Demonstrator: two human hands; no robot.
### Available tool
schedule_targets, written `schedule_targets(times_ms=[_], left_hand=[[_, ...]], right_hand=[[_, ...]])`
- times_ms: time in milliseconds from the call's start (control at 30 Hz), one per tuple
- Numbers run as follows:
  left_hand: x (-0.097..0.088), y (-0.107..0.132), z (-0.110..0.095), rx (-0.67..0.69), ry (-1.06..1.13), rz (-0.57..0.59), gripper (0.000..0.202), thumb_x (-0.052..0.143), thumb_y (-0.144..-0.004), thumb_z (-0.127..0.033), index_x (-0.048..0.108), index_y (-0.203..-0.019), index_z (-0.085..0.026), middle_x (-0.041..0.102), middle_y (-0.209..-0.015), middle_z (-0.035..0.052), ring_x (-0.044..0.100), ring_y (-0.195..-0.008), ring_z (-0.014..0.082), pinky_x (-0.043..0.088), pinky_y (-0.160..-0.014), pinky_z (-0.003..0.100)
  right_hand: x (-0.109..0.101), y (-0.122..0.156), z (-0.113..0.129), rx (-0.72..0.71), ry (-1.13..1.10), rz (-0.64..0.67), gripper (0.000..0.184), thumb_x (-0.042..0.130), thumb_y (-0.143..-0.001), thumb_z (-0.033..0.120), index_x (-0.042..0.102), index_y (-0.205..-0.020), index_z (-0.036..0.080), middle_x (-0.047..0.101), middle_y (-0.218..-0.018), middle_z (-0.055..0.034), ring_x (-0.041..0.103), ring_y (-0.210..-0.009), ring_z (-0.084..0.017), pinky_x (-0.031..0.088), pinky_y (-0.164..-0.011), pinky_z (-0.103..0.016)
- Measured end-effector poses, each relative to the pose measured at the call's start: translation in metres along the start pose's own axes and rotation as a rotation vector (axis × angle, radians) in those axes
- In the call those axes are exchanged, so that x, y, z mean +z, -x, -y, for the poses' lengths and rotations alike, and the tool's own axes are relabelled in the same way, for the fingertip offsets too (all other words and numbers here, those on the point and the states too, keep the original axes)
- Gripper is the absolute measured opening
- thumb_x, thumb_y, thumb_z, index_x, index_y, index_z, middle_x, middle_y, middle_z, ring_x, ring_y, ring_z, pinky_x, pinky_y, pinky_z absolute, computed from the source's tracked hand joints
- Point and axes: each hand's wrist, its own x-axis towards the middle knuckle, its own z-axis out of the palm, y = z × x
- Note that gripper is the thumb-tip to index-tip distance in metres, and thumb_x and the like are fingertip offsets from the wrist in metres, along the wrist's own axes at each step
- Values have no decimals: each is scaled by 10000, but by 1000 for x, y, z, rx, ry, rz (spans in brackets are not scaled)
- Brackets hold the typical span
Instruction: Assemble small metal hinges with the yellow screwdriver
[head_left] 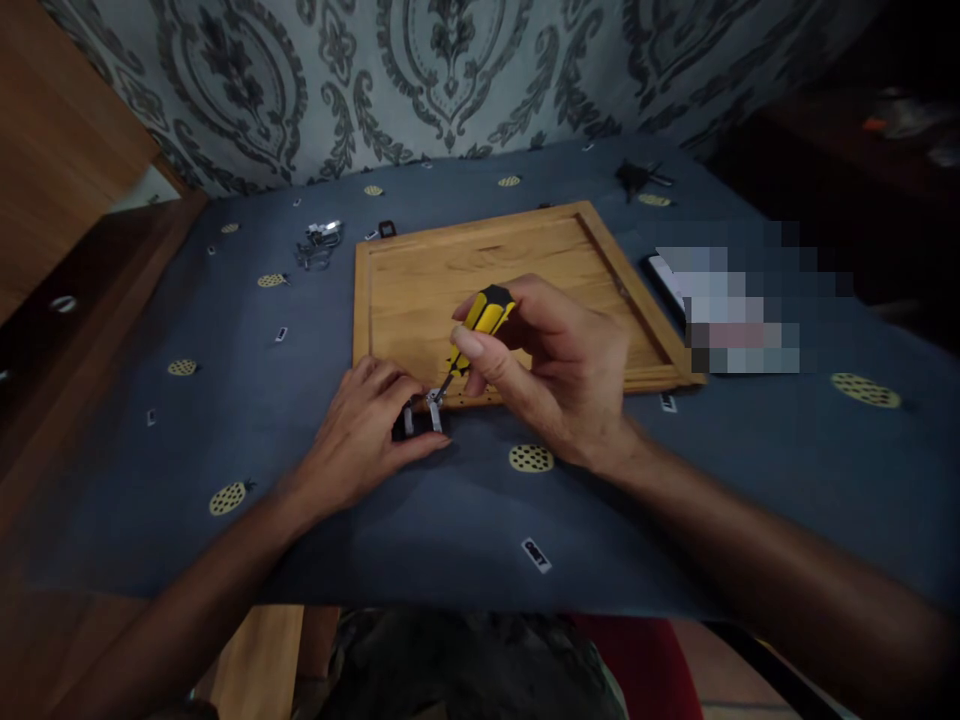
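The left hand point(360, 425) pinches the fitting point(436, 414) at the near edge of the panel point(442, 275), apparently steadying it. Just beside, the right hand point(574, 365) grips the screwdriver point(484, 325), tip angled down at the fitting, seemingly for control. Beyond the left hand lie metal parts point(324, 236).

Head cam, fwd/down, close.
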Motion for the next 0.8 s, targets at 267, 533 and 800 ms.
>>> schedule_targets(times_ms=[267,533,800], left_hand=[[-1,0,-1,6,-4,2,327,812,-854,-419,685,-1085,-226,668,-1148,65,574,-1111,291,484,-983,475],[-1,-1,-1,-4,-27,4,314,828,-836,-410,677,-1041,-226,667,-1144,59,575,-1122,291,481,-1001,474],[0,1,0,10,-28,3,329,807,-860,-434,667,-1073,-225,668,-1161,58,571,-1119,282,483,-995,476]], right_hand=[[-3,-2,1,9,-5,88,272,730,-910,484,630,-841,241,622,-767,22,561,-585,-116,521,-550,-276],[-14,-12,6,47,-86,236,254,752,-895,475,676,-863,234,668,-787,8,622,-611,-127,529,-539,-266],[-10,-11,0,4,-58,184,294,804,-859,437,609,-804,223,595,-714,45,585,-554,-90,488,-495,-231]])
